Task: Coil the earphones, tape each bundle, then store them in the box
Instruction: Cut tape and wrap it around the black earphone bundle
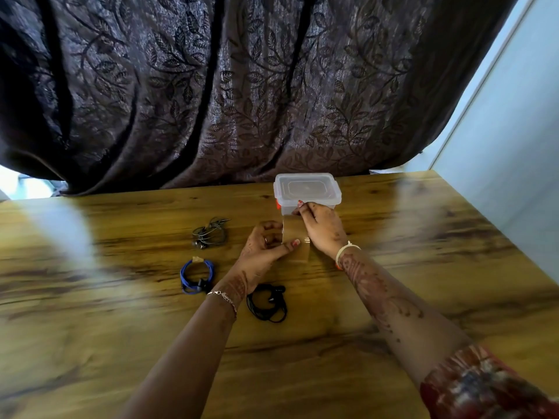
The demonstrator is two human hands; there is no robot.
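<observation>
Head view. Tape (295, 237), clear brownish strip, stretched at frame centre between both hands. Left hand (266, 246) curled around the roll end, thumb pressed on the strip's lower part. Right hand (320, 225) pinches the strip's upper end with fingertips, just in front of the box (307, 190). Box translucent, lid on, upper centre of the wooden bench (121, 313). Grey earphones (210, 234) coiled, left of the hands. Blue earphones (196, 275) coiled and taped, lower left of them. Black earphones (267, 302) coiled, below the left wrist. Dark leaf-patterned curtain (211, 86) fills the upper frame.
</observation>
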